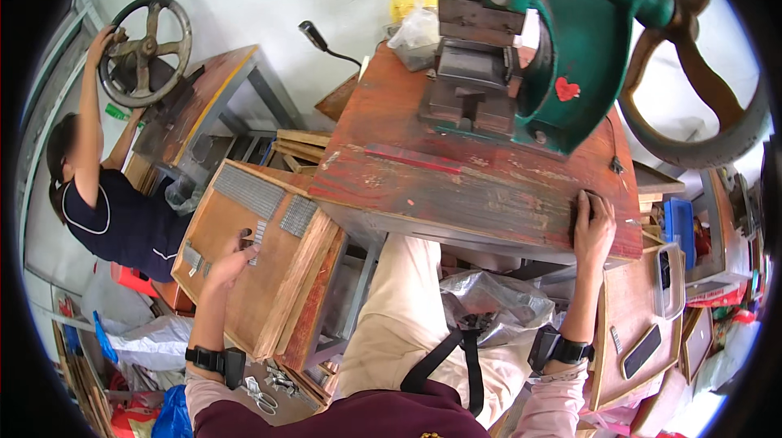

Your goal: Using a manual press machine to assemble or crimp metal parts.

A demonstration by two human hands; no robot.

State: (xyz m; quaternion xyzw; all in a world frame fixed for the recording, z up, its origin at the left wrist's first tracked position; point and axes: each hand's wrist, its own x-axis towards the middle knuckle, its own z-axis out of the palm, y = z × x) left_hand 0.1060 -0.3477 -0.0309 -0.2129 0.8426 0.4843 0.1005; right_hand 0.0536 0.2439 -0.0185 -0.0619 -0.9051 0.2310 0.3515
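My left hand [230,265] is over a shallow wooden tray [236,308], its thumb and fingers closed on a short row of small grey metal pieces [258,241]. In the same tray lie a large block of such pieces in tight rows [246,189], a smaller block [298,215] and a few loose ones [193,258]. My right hand [595,224] rests on the right part of the worn red-brown worktable [391,185], fingers lying on its top and holding nothing. Behind it on the table stands a green hand press [562,55] with a grey steel die block [472,71].
The press's big handwheel [700,79] juts out at the right. Another person [122,210] grips a second handwheel [147,48] at the far left. A wooden tray with a phone [641,352] sits at my right. Scissors [261,396] lie low on the left.
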